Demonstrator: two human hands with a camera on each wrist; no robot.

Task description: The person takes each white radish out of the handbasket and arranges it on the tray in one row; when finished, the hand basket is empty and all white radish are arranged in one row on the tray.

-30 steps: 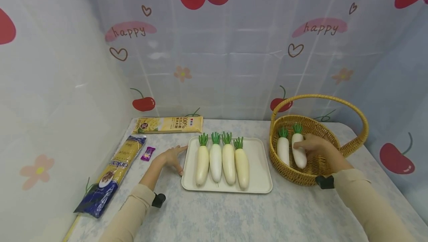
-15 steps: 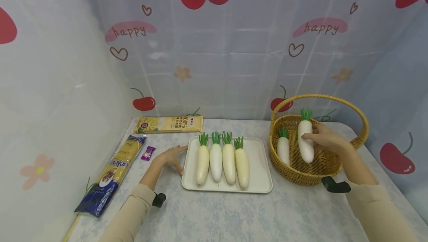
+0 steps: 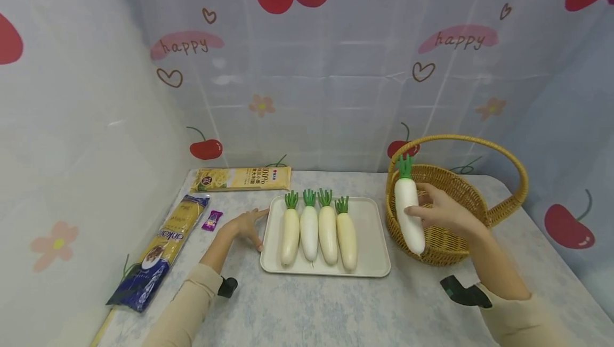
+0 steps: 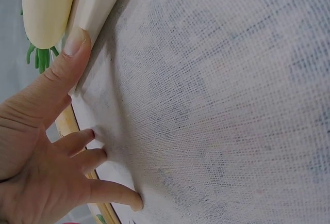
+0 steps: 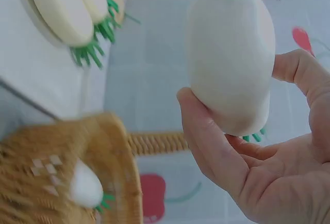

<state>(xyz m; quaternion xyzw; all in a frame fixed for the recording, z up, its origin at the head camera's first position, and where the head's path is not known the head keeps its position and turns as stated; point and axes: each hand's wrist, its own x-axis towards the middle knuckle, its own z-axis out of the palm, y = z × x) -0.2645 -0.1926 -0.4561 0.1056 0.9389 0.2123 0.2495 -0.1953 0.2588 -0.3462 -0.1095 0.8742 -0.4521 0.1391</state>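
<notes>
My right hand grips a white radish with green leaf stubs, between thumb and fingers. It hangs tilted over the left rim of the wicker basket. Inside the basket, another white radish shows in the right wrist view; in the head view the held one hides it. My left hand rests at the left edge of the white tray, fingers spread on the tablecloth, thumb against the tray's side. Several radishes lie side by side on the tray, among them a whiter one and a cream one.
A yellow noodle packet lies at the back left. In front of it are a small purple wrapped candy and a blue-and-gold pasta bag. The basket's tall handle arches over it. Printed curtains surround the table.
My right hand has lifted the white radish from inside the basket and carried it left to the basket's rim. My left hand and the tray have stayed put.
</notes>
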